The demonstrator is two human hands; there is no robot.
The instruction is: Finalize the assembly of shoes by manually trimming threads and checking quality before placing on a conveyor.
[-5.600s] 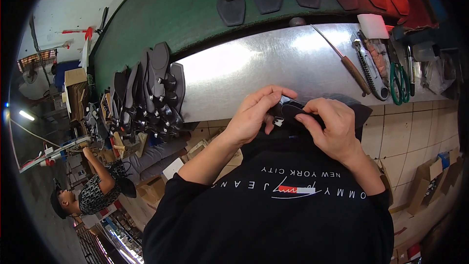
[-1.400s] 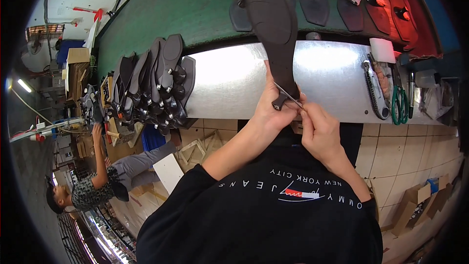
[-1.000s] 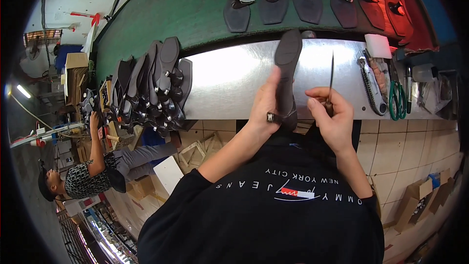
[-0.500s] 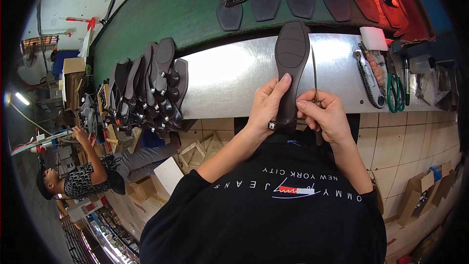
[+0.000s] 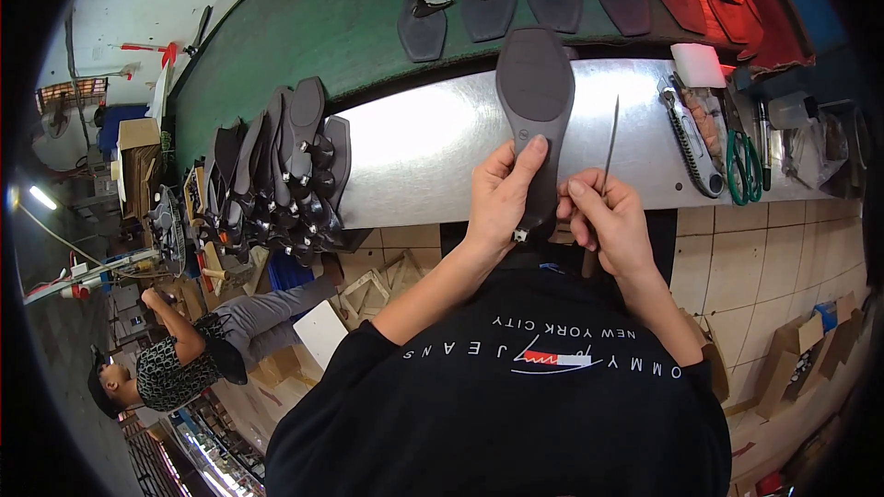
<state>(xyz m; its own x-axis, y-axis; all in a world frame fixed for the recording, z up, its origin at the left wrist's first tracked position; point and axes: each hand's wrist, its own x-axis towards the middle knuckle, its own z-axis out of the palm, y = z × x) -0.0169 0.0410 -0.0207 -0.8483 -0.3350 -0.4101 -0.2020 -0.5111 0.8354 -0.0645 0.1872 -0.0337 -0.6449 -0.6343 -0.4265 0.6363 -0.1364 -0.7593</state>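
My left hand is closed round the narrow waist of a black heeled shoe, thumb pressed on its underside. The dark grey sole faces up, with its broad square-ended toe pointing away from me and the heel end close to my body. Just right of the shoe, my right hand pinches a thin, pointed metal tool with a brownish handle below. Its tip points away from me, apart from the sole. Part of the handle is hidden by my fingers.
A heap of black heeled shoes lies left on the metal bench. A row of flat shoes lies on the green surface. Right are a cutter, green-handled scissors and a white block. Another person is at left.
The shoe's toe has shifted slightly left and its sole has turned more toward me. The pointed tool has tilted right, widening the gap to the shoe. The other person's arms have lowered.
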